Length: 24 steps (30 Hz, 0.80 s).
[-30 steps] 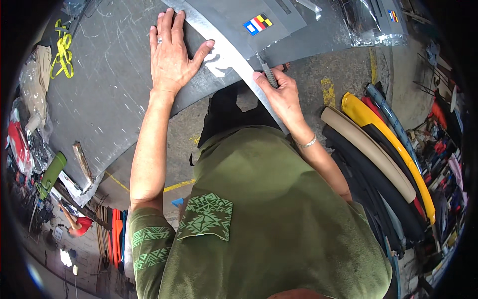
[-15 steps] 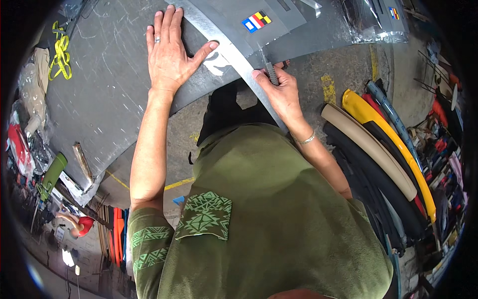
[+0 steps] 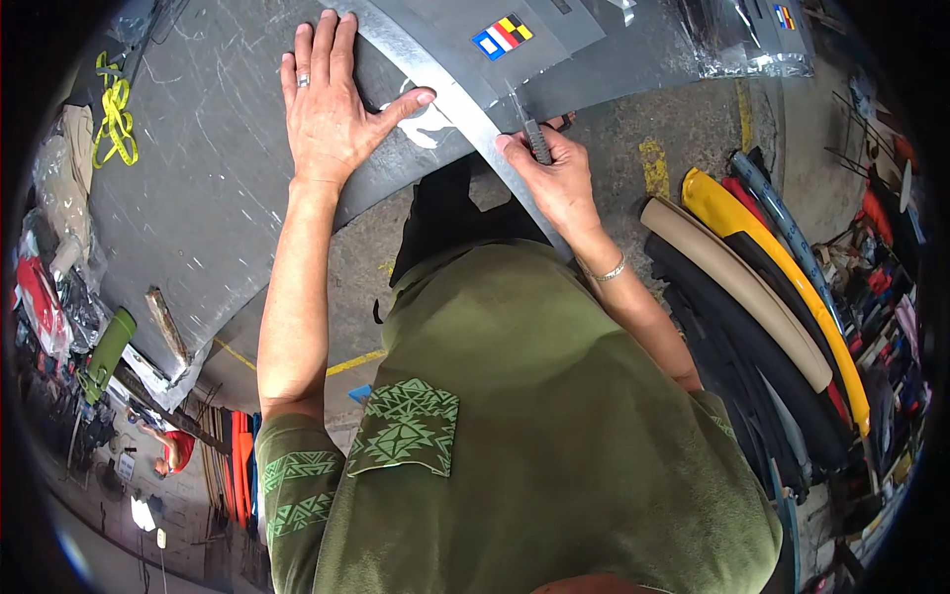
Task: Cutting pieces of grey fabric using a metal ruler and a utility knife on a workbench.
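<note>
A long metal straightedge [image 3: 465, 117] crosses the dark grey worktable [image 3: 213, 148] at a slant and juts past its near edge. My left hand [image 3: 334, 119] lies flat beside it, fingers spread, with the thumb resting at the metal's edge. Beyond the straightedge is a sheet of grey material [image 3: 584, 74] with a small colourful flag patch [image 3: 503, 37]. My right hand [image 3: 556, 173] is closed around a utility knife [image 3: 537, 142], its blade pointing away from me at the sheet's near edge. The right thumb touches the straightedge. White marking [image 3: 421, 124] shows on the table under the left thumb.
Rolls of material, among them a tan roll [image 3: 737, 287] and a yellow roll [image 3: 782, 277], lie to the right. A yellow strap [image 3: 117, 119] and a wooden stick [image 3: 166, 325] are on the table's left side. A person in red [image 3: 178, 450] is far off at lower left.
The view has shifted slightly. Both hands, the knife and the straightedge keep nearly the same places. The distant person's arm has moved.
</note>
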### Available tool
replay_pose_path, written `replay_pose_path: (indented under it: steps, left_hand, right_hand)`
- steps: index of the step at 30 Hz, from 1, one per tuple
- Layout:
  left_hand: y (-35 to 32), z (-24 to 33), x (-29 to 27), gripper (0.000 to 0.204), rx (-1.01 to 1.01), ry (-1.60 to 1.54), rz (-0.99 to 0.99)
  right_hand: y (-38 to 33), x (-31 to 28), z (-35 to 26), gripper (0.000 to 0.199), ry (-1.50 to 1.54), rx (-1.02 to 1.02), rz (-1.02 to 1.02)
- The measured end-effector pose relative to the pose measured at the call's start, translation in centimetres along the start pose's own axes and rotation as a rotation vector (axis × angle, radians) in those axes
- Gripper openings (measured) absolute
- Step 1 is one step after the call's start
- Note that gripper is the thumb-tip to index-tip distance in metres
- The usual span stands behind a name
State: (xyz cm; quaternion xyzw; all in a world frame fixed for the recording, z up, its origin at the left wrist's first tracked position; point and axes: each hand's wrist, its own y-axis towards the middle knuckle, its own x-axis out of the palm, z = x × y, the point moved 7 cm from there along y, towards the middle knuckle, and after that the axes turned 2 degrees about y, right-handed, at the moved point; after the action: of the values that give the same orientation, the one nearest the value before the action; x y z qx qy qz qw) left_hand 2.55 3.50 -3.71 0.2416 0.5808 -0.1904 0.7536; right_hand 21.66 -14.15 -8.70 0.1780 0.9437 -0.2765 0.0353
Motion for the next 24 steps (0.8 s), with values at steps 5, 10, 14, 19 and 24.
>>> replay_pose_path:
  steps: [5,10,14,19,24]
  left_hand:
    - [0.04,0.08,-0.01,0.119,-0.005,0.000,-0.002]
    - [0.06,0.41,-0.21,0.121,0.032,-0.002,0.024]
    - [0.08,0.32,-0.17,0.121,0.026,-0.008,0.017]
    - [0.04,0.21,-0.07,0.122,0.039,-0.010,0.023]
    - [0.03,0.24,-0.09,0.121,0.038,-0.012,0.029]
  right_hand:
    - [-0.05,-0.01,-0.43,0.027,0.006,-0.008,0.002]
    - [0.09,0.02,-0.11,0.028,0.017,-0.020,0.000]
    - [0.14,-0.07,-0.15,0.029,-0.010,-0.021,0.000]
    - [0.18,-0.09,-0.19,0.030,-0.014,-0.002,-0.011]
    - [0.14,-0.13,-0.29,0.031,-0.013,-0.006,-0.009]
